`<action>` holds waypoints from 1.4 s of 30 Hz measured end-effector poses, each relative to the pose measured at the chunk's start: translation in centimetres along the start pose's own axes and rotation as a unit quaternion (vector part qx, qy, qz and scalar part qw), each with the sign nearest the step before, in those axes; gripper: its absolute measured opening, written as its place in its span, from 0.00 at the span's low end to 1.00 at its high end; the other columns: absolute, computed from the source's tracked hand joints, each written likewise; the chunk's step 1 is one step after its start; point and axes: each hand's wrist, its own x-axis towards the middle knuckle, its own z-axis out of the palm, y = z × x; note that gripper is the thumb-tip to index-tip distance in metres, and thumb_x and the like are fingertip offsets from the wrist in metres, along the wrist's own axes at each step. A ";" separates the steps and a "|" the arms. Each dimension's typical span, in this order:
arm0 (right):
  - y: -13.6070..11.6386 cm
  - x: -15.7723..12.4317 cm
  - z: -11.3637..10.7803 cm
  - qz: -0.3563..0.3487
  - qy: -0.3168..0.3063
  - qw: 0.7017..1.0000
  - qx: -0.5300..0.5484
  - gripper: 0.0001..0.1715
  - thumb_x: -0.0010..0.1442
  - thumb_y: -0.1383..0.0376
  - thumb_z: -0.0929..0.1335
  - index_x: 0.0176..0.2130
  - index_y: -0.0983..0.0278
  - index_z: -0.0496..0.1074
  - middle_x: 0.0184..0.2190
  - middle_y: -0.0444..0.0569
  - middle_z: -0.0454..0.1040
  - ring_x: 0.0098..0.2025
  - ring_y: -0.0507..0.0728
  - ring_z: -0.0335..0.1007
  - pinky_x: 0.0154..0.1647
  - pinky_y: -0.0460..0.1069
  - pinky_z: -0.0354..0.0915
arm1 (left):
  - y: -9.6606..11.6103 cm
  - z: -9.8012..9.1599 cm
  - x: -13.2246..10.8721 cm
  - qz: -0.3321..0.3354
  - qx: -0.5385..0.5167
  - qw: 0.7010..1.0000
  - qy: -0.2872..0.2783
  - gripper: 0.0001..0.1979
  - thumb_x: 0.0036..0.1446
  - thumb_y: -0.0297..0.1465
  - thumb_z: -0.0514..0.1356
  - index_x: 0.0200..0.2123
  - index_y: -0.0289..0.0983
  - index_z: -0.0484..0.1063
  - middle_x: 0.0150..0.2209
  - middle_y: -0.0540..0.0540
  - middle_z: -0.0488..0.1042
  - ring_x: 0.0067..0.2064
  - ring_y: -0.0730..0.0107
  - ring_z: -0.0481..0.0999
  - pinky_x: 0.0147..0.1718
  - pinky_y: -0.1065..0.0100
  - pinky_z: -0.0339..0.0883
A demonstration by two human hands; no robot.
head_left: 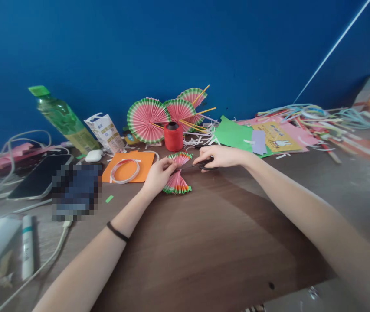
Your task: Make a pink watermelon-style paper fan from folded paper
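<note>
A brown wooden surface (211, 242) meets a blue wall. The left hand (158, 175) pinches a pleated pink-and-green paper fan (177, 182) at its waist; just right, the right hand (220, 157) clasps dark scissors (204, 164).

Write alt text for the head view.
The left hand pinches a pleated watermelon paper fan at its waist while the right hand holds black scissors beside it, over a brown table. Behind stand a red thread spool and finished fans.
</note>
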 end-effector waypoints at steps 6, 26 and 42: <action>-0.1 0.0 -0.1 0.005 -0.003 1.000 -0.001 0.22 0.53 0.64 0.67 0.49 0.60 0.72 0.32 0.47 0.62 0.30 0.51 0.57 0.33 0.46 0.56 | -0.2 -0.1 0.1 0.009 -0.011 1.000 -0.004 0.06 0.51 0.32 0.57 0.24 0.37 0.66 0.34 0.44 0.78 0.41 0.64 0.77 0.44 0.63 0.67; -0.5 0.0 0.1 -0.003 -0.010 1.000 -0.002 0.23 0.53 0.61 0.66 0.50 0.60 0.71 0.36 0.48 0.65 0.30 0.51 0.60 0.33 0.46 0.55 | 0.0 0.0 0.1 0.003 0.000 1.000 0.002 0.06 0.52 0.30 0.56 0.24 0.37 0.66 0.33 0.45 0.78 0.40 0.65 0.77 0.44 0.63 0.67; -0.6 0.1 0.5 -0.007 0.004 1.000 -0.010 0.23 0.53 0.57 0.66 0.48 0.58 0.72 0.34 0.47 0.65 0.31 0.52 0.61 0.32 0.46 0.54 | -0.1 0.0 0.1 0.009 -0.004 1.000 -0.005 0.07 0.50 0.32 0.57 0.23 0.37 0.66 0.33 0.45 0.78 0.40 0.64 0.77 0.44 0.63 0.67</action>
